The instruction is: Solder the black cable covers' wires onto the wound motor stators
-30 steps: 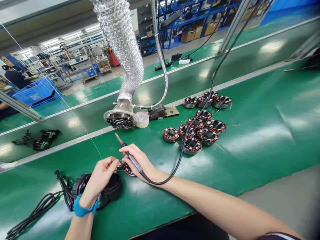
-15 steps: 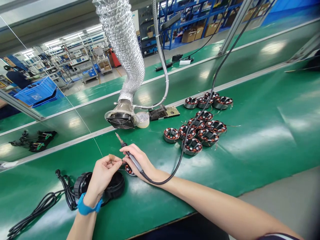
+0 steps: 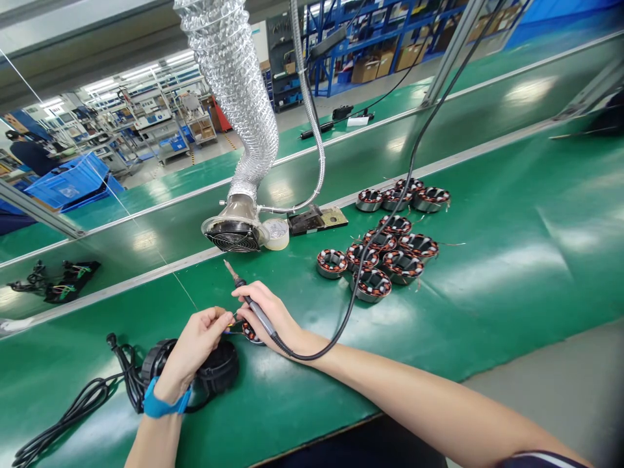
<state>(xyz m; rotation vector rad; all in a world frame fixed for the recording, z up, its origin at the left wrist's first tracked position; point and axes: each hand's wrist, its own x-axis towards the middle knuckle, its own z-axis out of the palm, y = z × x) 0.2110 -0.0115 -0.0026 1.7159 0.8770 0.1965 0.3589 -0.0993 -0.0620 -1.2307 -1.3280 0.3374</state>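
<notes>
My right hand (image 3: 279, 318) grips a soldering iron (image 3: 260, 315) like a pen, its tip pointing up and away over the green bench. Close beside it, my left hand (image 3: 197, 338) is closed in a pinch on thin wires (image 3: 229, 327), where bits of yellow and blue show at the fingertips. A fine wire strand (image 3: 182, 286) runs down from the upper left to this hand. Partly hidden behind my right fingers lies a wound stator (image 3: 248, 331). Under my left wrist are round black housings (image 3: 219, 367) with a coiled black cable (image 3: 80, 406).
Several copper-wound stators (image 3: 373, 286) stand in a cluster to the right. The iron's cord (image 3: 348, 309) loops past them. A fume extractor (image 3: 234, 234) hangs ahead, beside a tape roll (image 3: 276, 234) and a metal stand (image 3: 316, 221). A person (image 3: 30, 153) is far left.
My left hand has shifted slightly down and left, and coloured wire now shows at its fingertips. The right hand holds the soldering iron almost still. The view has moved a little.
</notes>
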